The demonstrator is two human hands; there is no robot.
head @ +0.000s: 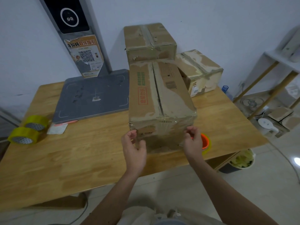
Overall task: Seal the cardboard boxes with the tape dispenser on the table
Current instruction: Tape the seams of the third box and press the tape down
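A long cardboard box (160, 95) stands on the wooden table (81, 159), its top seam running away from me and its flaps closed. My left hand (134, 148) grips the box's near left bottom corner with curled fingers. My right hand (193, 140) holds the near right corner, fingers curled at the edge. An orange tape dispenser (205, 141) lies on the table just right of my right hand, partly hidden behind it. Clear tape shows on the box's near face.
Two taped boxes stand behind: one at the back (149, 41), one to the right (201, 72). Two yellow tape rolls (30, 129) lie at the left edge. A grey scale platform (92, 95) sits left of the box. Shelving (276, 88) and a bin (241, 161) stand right.
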